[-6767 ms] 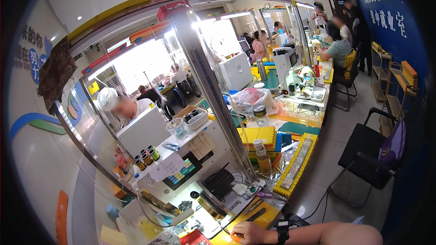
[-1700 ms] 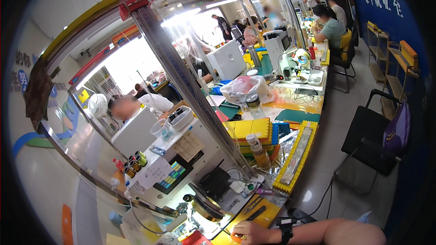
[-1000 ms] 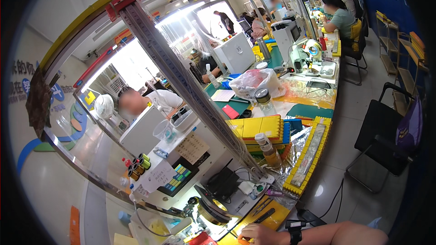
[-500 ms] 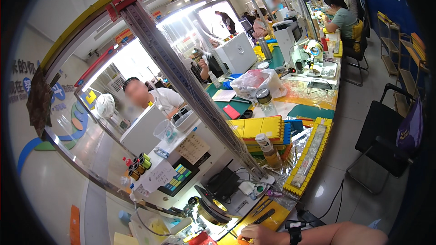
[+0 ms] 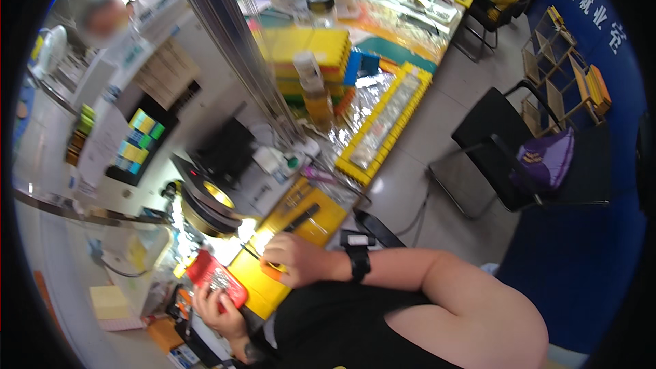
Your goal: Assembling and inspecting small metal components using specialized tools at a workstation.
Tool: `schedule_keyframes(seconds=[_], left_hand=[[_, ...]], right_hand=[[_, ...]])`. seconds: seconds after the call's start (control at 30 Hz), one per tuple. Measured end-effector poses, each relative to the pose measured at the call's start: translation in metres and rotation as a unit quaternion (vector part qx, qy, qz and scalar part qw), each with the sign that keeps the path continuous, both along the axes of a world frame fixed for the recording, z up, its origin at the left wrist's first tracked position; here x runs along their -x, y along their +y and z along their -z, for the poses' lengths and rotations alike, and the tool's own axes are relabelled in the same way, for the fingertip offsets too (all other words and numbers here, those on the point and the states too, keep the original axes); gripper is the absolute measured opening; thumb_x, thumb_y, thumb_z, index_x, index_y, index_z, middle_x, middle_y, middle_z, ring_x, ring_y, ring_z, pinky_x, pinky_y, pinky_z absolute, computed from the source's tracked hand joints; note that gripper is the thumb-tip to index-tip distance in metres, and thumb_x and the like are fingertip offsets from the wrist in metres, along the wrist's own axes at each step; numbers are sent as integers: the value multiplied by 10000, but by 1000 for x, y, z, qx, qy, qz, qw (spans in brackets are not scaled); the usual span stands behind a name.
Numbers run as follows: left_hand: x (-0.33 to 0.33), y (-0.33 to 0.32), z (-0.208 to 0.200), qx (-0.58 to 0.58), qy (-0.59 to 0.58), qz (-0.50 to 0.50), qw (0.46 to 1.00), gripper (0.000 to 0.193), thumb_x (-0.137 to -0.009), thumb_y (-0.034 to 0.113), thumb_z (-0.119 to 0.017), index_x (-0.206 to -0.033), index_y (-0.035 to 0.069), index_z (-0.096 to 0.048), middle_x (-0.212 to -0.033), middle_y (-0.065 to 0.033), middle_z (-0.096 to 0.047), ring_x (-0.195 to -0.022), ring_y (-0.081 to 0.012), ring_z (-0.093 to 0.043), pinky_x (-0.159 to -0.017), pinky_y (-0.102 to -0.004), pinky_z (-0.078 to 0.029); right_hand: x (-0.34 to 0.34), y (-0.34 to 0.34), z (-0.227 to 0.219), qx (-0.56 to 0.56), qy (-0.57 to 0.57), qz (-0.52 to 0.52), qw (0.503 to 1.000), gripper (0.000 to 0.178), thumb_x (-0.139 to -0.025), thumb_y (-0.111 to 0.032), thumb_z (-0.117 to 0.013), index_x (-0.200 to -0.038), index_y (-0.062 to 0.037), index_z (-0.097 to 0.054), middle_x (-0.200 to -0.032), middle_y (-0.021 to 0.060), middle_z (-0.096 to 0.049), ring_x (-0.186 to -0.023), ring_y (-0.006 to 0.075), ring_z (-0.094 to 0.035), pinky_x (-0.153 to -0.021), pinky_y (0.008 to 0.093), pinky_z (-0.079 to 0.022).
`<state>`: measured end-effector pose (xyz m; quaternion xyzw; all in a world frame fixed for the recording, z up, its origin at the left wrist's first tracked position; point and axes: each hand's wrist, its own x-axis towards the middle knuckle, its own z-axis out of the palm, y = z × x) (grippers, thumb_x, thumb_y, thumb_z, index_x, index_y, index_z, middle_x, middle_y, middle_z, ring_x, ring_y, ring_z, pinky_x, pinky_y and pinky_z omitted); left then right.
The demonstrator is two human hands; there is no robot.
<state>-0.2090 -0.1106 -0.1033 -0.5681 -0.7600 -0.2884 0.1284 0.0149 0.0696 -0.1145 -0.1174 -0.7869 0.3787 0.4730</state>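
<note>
At the bench edge, my left hand (image 5: 219, 312) has its fingers curled at the near edge of a small red tray (image 5: 236, 291). Silvery small parts (image 5: 220, 279) lie in that tray. To the right, my right hand (image 5: 297, 260) is closed around an orange-handled tool (image 5: 273, 271), with a thin dark shaft pointing toward the lamp. It is over a yellow work mat (image 5: 260, 287). Just beyond, a round black magnifier with a lit ring (image 5: 217, 195) shines on the mat. A dark, slim tool (image 5: 301, 218) lies on the yellow surface.
Beyond stand a bottle of amber liquid (image 5: 317, 106), stacked yellow trays (image 5: 301, 48) and a long yellow-edged tray (image 5: 389, 119). A metal post (image 5: 232, 34) rises at the bench. Black chairs (image 5: 492, 143) stand to the right. Another person sits across at the far left.
The view has swung down and to the right. My left hand and the red tray have come fully into view, and my right hand now appears higher in the picture.
</note>
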Motion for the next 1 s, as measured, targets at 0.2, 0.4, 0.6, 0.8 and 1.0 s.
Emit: schedule_keyframes(seconds=[0.2, 0.4, 0.6, 0.8, 1.0], left_hand=[[-4, -6, 3, 0, -2, -14, 1000, 17, -922, -15, -652, -923, -2, -662, -1242, -156, -683, -1283, -401, -547, -1109, -514, -399], [-1, -9, 4, -48, -11, -5, 999, 131, -871, -15, -631, -779, 38, -556, -1138, -142, -701, -1164, -370, -597, -1063, -500, -427], [3, -10, -4, -71, -78, 10, 994, 336, -1023, 250, -575, -763, 51, -498, -1067, -138, -698, -1034, -373, -599, -956, -480, -452], [-3, -39, -17, -59, -79, 14, 995, 375, -993, 253, -601, -695, 55, -488, -995, -116, -697, -963, -360, -592, -880, -461, -478], [47, -81, -36, 28, 11, -228, 973, 66, -857, 8, -697, -918, 27, -680, -1056, -112, -687, -1025, -346, -591, -938, -429, -458]], right_hand=[[-1, -2, 3, 19, -8, -10, 1000, 127, -774, -47, -715, -830, -46, -601, -791, 124, -609, -772, 350, -625, -721, 439, -485], [0, 0, 6, 10, -30, -16, 999, 141, -728, -25, -709, -801, -56, -592, -736, 119, -564, -702, 327, -588, -641, 433, -451], [5, -1, -13, 15, -53, -6, 998, 123, -774, 20, -733, -816, -38, -632, -679, 100, -553, -583, 274, -531, -565, 369, -415], [12, -4, -7, 21, -69, -34, 997, 103, -811, 17, -751, -846, -12, -658, -685, 99, -558, -583, 262, -516, -564, 338, -395], [13, -6, -5, 12, -89, -53, 995, 110, -812, 22, -749, -867, -2, -657, -676, 94, -547, -575, 251, -499, -568, 328, -379]])
